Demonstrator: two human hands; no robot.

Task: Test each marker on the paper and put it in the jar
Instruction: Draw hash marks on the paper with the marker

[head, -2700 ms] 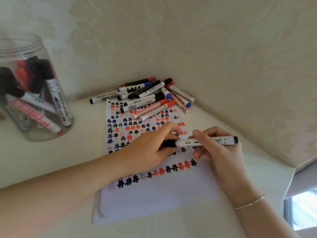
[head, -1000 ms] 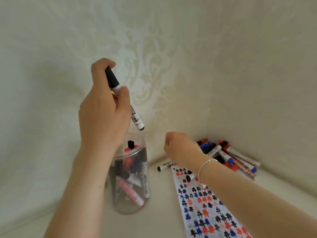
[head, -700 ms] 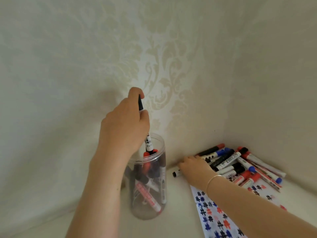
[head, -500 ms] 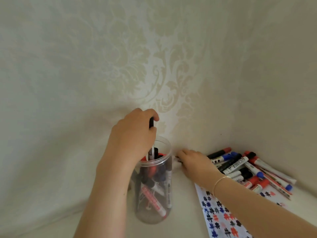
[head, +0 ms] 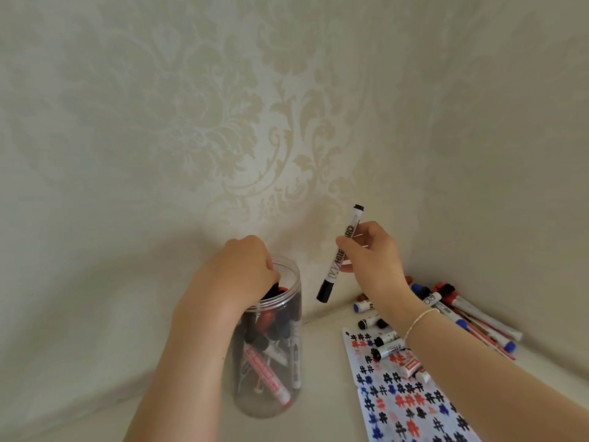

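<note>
A clear plastic jar (head: 288,393) holding several markers stands on the pale surface by the wall. My left hand (head: 236,272) is at the jar's mouth, fingers curled down onto the black cap of a marker (head: 271,290) that stands inside the jar. My right hand (head: 373,263) is raised to the right of the jar and pinches a white whiteboard marker (head: 338,261), tilted with its black cap pointing down. The test paper (head: 414,397), covered in black, red and blue hash marks, lies at the lower right.
A pile of red, blue and black capped markers (head: 468,311) lies in the corner, partly on the paper's far end. Patterned walls close in behind and to the right. Bare surface lies in front of the jar.
My left hand has lowered the black marker from above the jar down into it. My right hand has picked a marker from the pile and lifted it off the surface.
</note>
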